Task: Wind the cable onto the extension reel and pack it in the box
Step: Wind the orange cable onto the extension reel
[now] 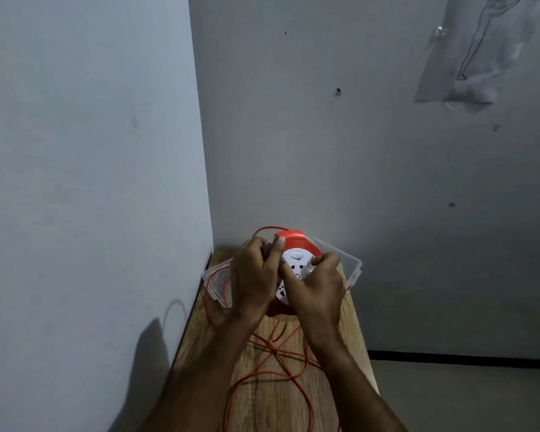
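Both hands hold the orange extension reel [293, 263] above the clear plastic box [353, 263]: the left hand [256, 275] grips its edge, the right hand [318, 288] curls over the white socket face [295, 261]. Loose orange cable [272, 363] sprawls on the wooden table [353, 332]. No lettering is readable.

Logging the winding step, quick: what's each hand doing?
Left hand: grip on the reel.
Right hand: pinching the reel's white knob.

Two bare forearms enter from the bottom edge of the frame and narrow toward the wrists near the centre. No sleeve, cuff, watch, band or glove shows on either arm. The left hand [253, 277] and the right hand [317, 288] carry no ring that can be made out, and one pale, short-trimmed fingernail shows at the left hand's upper edge.
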